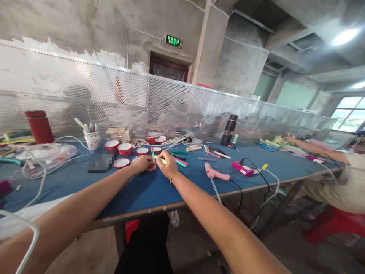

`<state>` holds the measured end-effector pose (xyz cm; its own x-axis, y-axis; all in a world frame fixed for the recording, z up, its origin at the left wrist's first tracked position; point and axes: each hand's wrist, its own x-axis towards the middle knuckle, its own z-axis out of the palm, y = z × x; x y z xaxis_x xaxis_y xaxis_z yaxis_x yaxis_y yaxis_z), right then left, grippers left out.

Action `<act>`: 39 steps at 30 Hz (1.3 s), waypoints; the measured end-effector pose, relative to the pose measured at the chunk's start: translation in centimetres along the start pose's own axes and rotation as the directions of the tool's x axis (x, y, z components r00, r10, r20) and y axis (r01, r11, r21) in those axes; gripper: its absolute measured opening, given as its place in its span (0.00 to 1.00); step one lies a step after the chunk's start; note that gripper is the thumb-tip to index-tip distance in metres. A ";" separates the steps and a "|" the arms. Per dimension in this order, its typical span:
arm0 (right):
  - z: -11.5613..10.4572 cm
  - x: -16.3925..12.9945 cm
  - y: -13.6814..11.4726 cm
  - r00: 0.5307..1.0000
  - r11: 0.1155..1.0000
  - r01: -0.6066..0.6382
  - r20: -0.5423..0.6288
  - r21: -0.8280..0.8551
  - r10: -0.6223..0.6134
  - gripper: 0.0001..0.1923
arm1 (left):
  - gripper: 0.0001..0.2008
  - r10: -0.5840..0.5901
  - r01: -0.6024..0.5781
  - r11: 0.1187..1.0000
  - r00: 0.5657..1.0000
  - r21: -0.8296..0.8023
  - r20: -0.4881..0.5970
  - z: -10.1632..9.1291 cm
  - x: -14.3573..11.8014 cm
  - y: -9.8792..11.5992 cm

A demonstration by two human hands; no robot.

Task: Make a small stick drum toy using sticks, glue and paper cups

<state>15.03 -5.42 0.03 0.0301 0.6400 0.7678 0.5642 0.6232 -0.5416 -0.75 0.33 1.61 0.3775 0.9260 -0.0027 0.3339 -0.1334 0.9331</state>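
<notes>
Above the blue tabletop, my left hand (145, 164) is closed, pinching the lower end of a narrow coloured stick (152, 153) that stands nearly upright, with red and green on it. My right hand (169, 164), a gold bracelet at its wrist, is wrapped round a yellow-green marker (163, 160). The marker's tip points left at the stick; whether they touch I cannot tell. Red-rimmed round white lids or tins (122, 163) lie just left of my left hand. Beyond my right hand are green-handled pliers (179, 153) and several coloured pens (181, 163).
A pink glue gun (216, 173) and a magenta power strip (243, 168) with trailing cables lie right. A black bottle (229, 130) and a red bottle (39, 126) stand near the perforated metal screen (182, 102). A pen cup (92, 140) is back left. Another person's arm (316, 147) reaches in at right.
</notes>
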 end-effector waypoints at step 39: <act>-0.1 0.1 -0.1 1.000 1.000 -0.014 -0.013 -0.007 0.014 0.07 | 0.19 0.014 -0.013 1.000 1.000 -0.007 0.023 -0.1 0.0 0.0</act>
<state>15.07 -5.54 0.21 0.0483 0.6429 0.7645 0.5695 0.6110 -0.5498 -0.88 0.35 1.63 0.4019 0.9157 0.0017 0.3228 -0.1434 0.9355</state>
